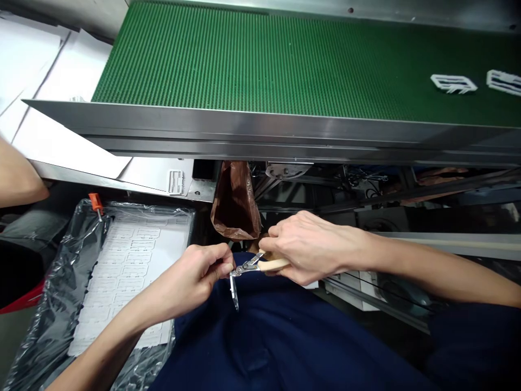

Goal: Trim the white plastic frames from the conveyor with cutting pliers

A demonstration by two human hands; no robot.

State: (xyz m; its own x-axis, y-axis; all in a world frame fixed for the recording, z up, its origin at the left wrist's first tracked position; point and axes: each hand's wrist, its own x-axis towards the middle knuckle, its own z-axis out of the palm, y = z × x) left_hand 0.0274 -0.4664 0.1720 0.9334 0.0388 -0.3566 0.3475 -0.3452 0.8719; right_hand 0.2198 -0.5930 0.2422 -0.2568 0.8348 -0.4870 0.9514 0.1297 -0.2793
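Observation:
My right hand is closed round the cream handles of a pair of nippers, whose metal jaws point left. Between the thumb and fingers of my left hand is a small pale plastic part, seen nearly edge-on and hanging below the fingertips. The nippers' jaws meet the part right at those fingertips; whether they are closed on it I cannot tell. Both hands are above my dark blue clothing, just below the mouth of a brown plastic bag.
A green ribbed conveyor belt with a metal side rail crosses ahead, carrying white plastic frames at right. Another white frame lies on the side table. A plastic-lined crate holds rows of parts. Another person's arm enters at left.

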